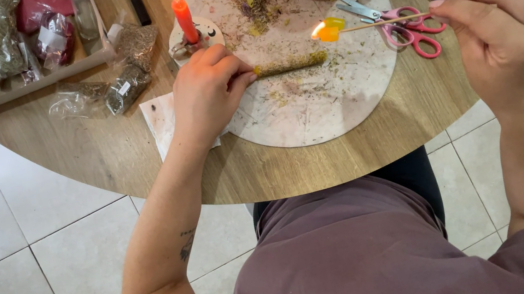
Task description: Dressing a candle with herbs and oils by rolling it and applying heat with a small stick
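- The candle [184,17] is red, burning with a yellow-orange flame.
- The herb-coated stick [290,64] held by the left hand [208,92] is olive green, flecked with yellow.
- The thin skewer [384,22] in the right hand [513,31] is pale wood; the lump [330,30] at its tip glows yellow and orange.
- The round board [313,109] is off-white, speckled with green-brown crumbs.
- The scissors [410,31] have pink handles and pale blue-grey blades.
- The table [98,154] is light wood with a fine grain.
- The floor tiles [18,269] are pale grey-white with darker joints.
- The shirt [368,257] is dusty mauve.
- Both forearms carry dark tattoos.
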